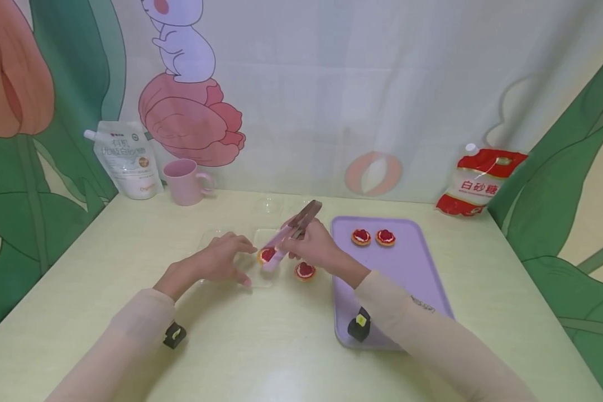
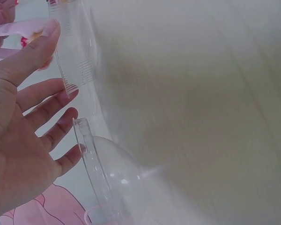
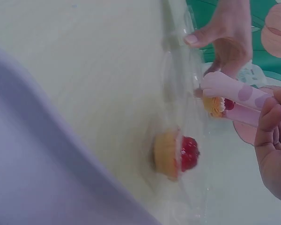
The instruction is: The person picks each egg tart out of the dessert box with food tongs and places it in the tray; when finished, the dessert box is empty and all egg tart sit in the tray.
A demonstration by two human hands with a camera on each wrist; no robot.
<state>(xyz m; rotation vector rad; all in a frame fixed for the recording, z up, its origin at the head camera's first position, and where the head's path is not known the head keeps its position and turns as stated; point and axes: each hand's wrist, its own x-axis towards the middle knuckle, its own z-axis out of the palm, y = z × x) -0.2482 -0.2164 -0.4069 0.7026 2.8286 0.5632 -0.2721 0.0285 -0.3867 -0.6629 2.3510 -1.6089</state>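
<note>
My right hand (image 1: 315,245) grips a pair of pink paw-tipped tongs (image 1: 291,230). A small tart topped with red fruit and cream (image 1: 266,256) sits between the tong tips, over a clear plastic container (image 1: 262,282). My left hand (image 1: 223,258) reaches to the container's left side with fingers spread and loosely bent. In the left wrist view its fingertips are right at the thin edge of the clear plastic (image 2: 74,70). A domed clear lid (image 2: 117,173) lies beside that hand. A second red-topped tart (image 1: 305,271) stands just right of the container, below my right hand.
A purple tray (image 1: 397,279) at the right bears two more tarts (image 1: 373,237) near its far edge. More clear plastic (image 1: 267,205) lies behind the hands. A pink mug (image 1: 185,183) and a white pouch (image 1: 130,162) stand back left, a red-and-white sugar bag (image 1: 477,184) back right.
</note>
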